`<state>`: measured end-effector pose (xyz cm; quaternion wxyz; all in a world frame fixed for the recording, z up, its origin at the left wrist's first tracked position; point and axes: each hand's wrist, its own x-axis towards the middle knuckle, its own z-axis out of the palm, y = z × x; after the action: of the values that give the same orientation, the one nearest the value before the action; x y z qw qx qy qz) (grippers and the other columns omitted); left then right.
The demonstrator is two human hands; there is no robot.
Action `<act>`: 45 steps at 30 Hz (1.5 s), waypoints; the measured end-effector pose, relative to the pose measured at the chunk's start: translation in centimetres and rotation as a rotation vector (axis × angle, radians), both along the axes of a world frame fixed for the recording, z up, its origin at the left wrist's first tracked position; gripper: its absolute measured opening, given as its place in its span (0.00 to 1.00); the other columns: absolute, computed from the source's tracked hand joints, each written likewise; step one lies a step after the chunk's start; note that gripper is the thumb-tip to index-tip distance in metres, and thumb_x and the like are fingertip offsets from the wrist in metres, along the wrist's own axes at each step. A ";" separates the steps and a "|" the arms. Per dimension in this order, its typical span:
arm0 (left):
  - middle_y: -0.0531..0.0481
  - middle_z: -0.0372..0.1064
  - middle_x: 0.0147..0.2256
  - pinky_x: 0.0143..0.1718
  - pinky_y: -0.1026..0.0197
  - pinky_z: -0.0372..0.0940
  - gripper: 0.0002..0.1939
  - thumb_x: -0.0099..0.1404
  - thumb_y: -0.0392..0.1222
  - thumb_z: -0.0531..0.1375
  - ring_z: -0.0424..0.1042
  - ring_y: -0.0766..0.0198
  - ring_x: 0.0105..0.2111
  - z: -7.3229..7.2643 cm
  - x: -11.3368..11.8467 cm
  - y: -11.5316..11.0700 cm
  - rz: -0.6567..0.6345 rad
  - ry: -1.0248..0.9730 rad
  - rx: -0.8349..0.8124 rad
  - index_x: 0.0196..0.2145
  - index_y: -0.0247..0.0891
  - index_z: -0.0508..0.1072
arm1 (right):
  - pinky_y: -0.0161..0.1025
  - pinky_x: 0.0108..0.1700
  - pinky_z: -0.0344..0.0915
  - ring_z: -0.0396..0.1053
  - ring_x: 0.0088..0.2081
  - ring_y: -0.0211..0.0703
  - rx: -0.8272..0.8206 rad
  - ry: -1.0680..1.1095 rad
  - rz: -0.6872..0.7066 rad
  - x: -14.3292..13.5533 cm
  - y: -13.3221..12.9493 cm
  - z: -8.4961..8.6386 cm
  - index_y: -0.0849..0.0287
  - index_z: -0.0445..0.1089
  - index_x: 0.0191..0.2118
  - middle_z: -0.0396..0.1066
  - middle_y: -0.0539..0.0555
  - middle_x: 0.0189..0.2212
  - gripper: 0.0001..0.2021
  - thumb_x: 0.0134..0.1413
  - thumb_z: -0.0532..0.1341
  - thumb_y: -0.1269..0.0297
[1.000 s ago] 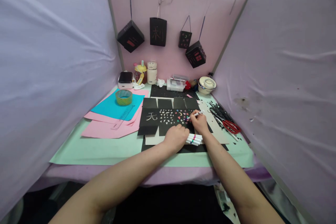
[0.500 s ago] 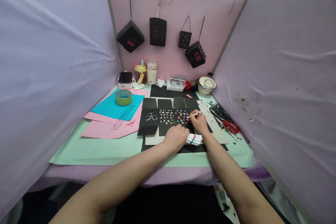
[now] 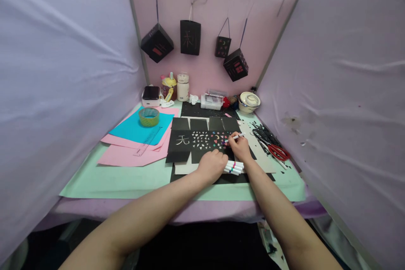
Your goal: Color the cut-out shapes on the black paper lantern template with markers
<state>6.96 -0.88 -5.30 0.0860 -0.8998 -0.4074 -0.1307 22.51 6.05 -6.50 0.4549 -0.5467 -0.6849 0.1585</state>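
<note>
1. Only got the head view, folks. Right hand (image 3: 239, 147), just right of centre: fingers pinching a slim white marker (image 3: 240, 136), tip down among the coloured cut-outs. Looks like colouring-in is underway.
2. Left hand (image 3: 212, 166), lower centre: fingers curled around a bundle of white markers (image 3: 234, 168), knuckles over the black card (image 3: 177, 154).
3. That card sits mid-frame, moon and stars right of the small triangles, on a pale sheet (image 3: 266, 163).
4. Red-handled scissors (image 3: 278, 152) lie right of it; tape roll (image 3: 149, 117) upper left of it.
5. IMO any further stroke calls for a steady card and light tip control.
</note>
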 end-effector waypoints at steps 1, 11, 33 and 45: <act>0.44 0.66 0.30 0.29 0.57 0.57 0.06 0.62 0.38 0.51 0.63 0.57 0.33 0.0 0.0 0.0 0.000 0.001 0.000 0.30 0.34 0.65 | 0.34 0.29 0.59 0.67 0.24 0.39 -0.003 -0.002 0.003 0.0 0.0 0.0 0.57 0.62 0.24 0.70 0.49 0.20 0.08 0.50 0.51 0.62; 0.44 0.66 0.30 0.29 0.57 0.57 0.06 0.63 0.37 0.50 0.63 0.57 0.33 0.1 0.0 0.0 0.003 0.004 -0.008 0.30 0.34 0.65 | 0.34 0.30 0.60 0.67 0.25 0.40 -0.016 0.003 -0.004 0.0 0.0 -0.1 0.57 0.63 0.25 0.71 0.50 0.21 0.09 0.51 0.51 0.61; 0.44 0.66 0.30 0.30 0.57 0.58 0.07 0.63 0.38 0.51 0.62 0.57 0.33 0.0 0.0 0.0 0.004 0.001 -0.021 0.31 0.34 0.66 | 0.33 0.27 0.57 0.63 0.22 0.37 -0.013 0.032 0.018 -0.2 -0.3 0.2 0.57 0.61 0.23 0.68 0.48 0.18 0.08 0.49 0.52 0.62; 0.43 0.66 0.30 0.30 0.57 0.57 0.06 0.63 0.35 0.50 0.62 0.57 0.34 0.2 0.0 -0.1 0.002 -0.002 -0.032 0.31 0.34 0.66 | 0.34 0.26 0.58 0.64 0.21 0.38 -0.034 0.030 0.009 -0.2 -0.3 0.3 0.57 0.61 0.23 0.68 0.49 0.18 0.09 0.49 0.52 0.60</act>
<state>6.99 -0.96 -5.10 0.0715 -0.9005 -0.4104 -0.1248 22.27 5.75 -6.19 0.4550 -0.5487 -0.6777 0.1803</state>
